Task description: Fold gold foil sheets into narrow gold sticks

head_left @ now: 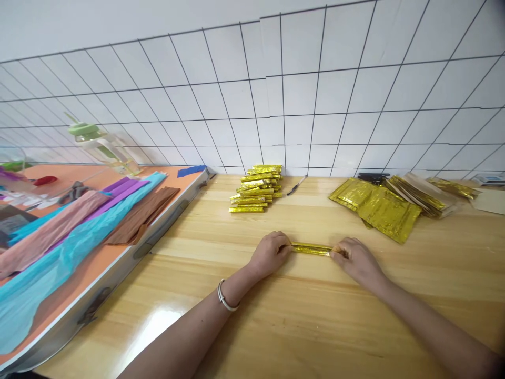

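Observation:
A narrow folded strip of shiny gold foil paper (311, 248) stretches level between my two hands, just over the wooden table (284, 321). My left hand (272, 252) pinches its left end; a pale bangle circles that wrist. At the strip's right end, my right hand (355, 260) has its fingers closed on the foil. Beyond my left hand lies a stack of similar folded gold strips (258, 188). Flat gold foil sheets (389, 210) lie in a loose pile beyond my right hand.
A pen (296, 185) lies beside the strip stack. More foil sheets in paper (424, 195) and a black object (373, 178) are at the back right. On the left, an orange-topped board (158, 218) carries coloured crepe paper (90, 231) and a green-lidded bottle (104, 147). A tiled wall rises behind.

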Tool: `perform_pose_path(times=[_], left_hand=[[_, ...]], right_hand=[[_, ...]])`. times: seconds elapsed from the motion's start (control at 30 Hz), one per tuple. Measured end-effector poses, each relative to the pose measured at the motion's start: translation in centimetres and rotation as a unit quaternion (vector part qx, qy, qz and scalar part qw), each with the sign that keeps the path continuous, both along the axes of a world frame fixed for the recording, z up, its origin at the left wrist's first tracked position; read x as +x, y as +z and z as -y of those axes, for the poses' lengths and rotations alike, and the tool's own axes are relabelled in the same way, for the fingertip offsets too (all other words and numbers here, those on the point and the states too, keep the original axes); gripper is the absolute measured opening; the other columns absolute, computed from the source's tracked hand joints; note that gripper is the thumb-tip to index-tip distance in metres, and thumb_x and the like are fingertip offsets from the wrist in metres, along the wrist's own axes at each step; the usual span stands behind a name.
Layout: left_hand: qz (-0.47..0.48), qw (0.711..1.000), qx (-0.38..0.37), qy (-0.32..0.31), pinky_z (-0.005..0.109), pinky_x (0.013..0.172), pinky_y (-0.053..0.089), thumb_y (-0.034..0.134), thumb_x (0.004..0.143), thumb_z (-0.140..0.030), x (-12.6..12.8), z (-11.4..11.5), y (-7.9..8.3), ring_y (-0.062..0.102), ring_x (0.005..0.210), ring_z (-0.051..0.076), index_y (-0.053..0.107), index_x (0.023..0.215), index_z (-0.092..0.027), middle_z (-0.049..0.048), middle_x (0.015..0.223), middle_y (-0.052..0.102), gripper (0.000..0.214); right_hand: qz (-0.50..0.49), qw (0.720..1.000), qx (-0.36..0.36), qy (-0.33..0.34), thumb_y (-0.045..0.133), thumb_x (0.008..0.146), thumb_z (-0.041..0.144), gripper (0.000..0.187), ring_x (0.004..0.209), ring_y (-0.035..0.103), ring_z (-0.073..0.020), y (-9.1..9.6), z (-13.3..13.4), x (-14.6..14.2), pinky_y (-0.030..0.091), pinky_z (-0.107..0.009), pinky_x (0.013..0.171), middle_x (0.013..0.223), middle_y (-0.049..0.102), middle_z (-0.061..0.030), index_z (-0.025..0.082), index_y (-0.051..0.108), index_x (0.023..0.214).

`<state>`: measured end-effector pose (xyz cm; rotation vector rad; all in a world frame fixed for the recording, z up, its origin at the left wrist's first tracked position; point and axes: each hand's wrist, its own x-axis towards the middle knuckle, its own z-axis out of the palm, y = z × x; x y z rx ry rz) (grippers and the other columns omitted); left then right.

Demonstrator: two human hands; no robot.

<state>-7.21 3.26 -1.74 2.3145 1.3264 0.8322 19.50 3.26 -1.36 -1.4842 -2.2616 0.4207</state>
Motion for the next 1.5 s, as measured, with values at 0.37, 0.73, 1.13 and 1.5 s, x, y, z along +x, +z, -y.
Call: perform_pose_path(times=[0.37, 0.73, 1.13, 1.5], left_hand=[[-0.058, 0.997, 0.017, 0.046, 0.025, 0.065, 0.04, 0.053, 0.073, -0.013, 0.7, -0.1, 0.4, 0.049, 0.071, 0.014, 0.048, 0.063, -0.017, 0.0012, 0.069, 0.052, 0.012], [-0.087, 0.996, 0.03, 0.001, 0.027, 0.073, 0.04, 0.051, 0.084, -0.02, 0.0, -0.3, -0.2, 0.051, 0.083, 0.017, 0.062, 0.094, -0.023, 0.0031, 0.083, 0.056, 0.016], [-0.257, 0.955, 0.074, -0.129, 0.032, 0.081, 0.039, 0.039, 0.09, -0.017, -0.2, 1.0, 2.4, 0.049, 0.091, 0.02, 0.053, 0.103, -0.018, 0.0081, 0.095, 0.055, 0.02], [-0.239, 0.956, 0.073, -0.152, 0.028, 0.075, 0.043, 0.039, 0.089, -0.015, -0.5, -0.1, 2.8, 0.049, 0.081, 0.018, 0.053, 0.104, -0.02, 0.0064, 0.089, 0.053, 0.022]], right_hand=[[0.065, 0.998, -0.016, -0.024, 0.054, 0.076, 0.033, 0.021, 0.06, 0.054, -0.015, 0.9, -0.9, -0.3, 0.033, -0.024, 0.052, 0.063, 0.061, -0.0009, 0.021, 0.061, 0.06], [0.082, 0.995, 0.038, -0.033, 0.054, 0.078, 0.032, 0.012, 0.066, 0.054, -0.0152, 0.2, -0.4, 0.2, 0.036, -0.025, 0.054, 0.078, 0.058, -0.0015, 0.021, 0.057, 0.081], [0.198, 0.948, 0.183, 0.167, 0.048, 0.084, 0.012, 0.016, 0.088, 0.05, -0.0211, 1.5, 0.4, -0.1, 0.037, -0.033, 0.072, 0.086, 0.062, -0.0072, 0.02, 0.062, 0.083], [0.201, 0.947, 0.196, 0.157, 0.047, 0.085, 0.012, 0.015, 0.089, 0.05, -0.0206, 0.5, 0.5, 0.2, 0.041, -0.033, 0.074, 0.089, 0.06, -0.0074, 0.018, 0.061, 0.087]])
